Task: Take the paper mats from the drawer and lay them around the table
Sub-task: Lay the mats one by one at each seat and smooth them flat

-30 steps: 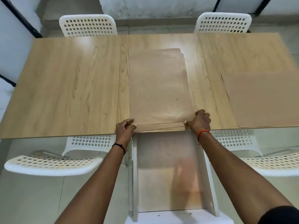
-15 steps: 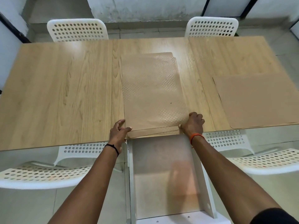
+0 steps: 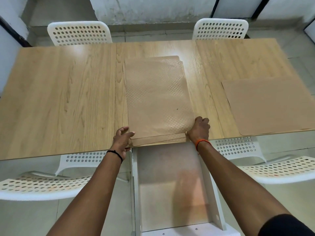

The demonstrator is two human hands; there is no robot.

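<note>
- Both hands have stayed at the near corners of the stack of brown embossed paper mats (image 3: 159,99) since a second ago; only the head camera has shifted, so the far chairs sit lower in view.
- The left hand (image 3: 121,138) pinches the near-left corner of the stack, thumb on top and fingers curled beneath the edges.
- The right hand (image 3: 199,128) is closed on the near-right corner, knuckles up, with an orange band at the wrist.
- The stack lies lengthwise on the middle of the light wooden table (image 3: 59,99), its near end reaching the table edge, lower sheets fanned out slightly.
- A single plain brown paper mat (image 3: 269,106) lies flat at the near-right part of the table, well apart from the stack.
- Below the table edge, the white open drawer (image 3: 172,188) is pulled out between the forearms.
- White perforated plastic chairs (image 3: 79,32) stand around the table.
</note>
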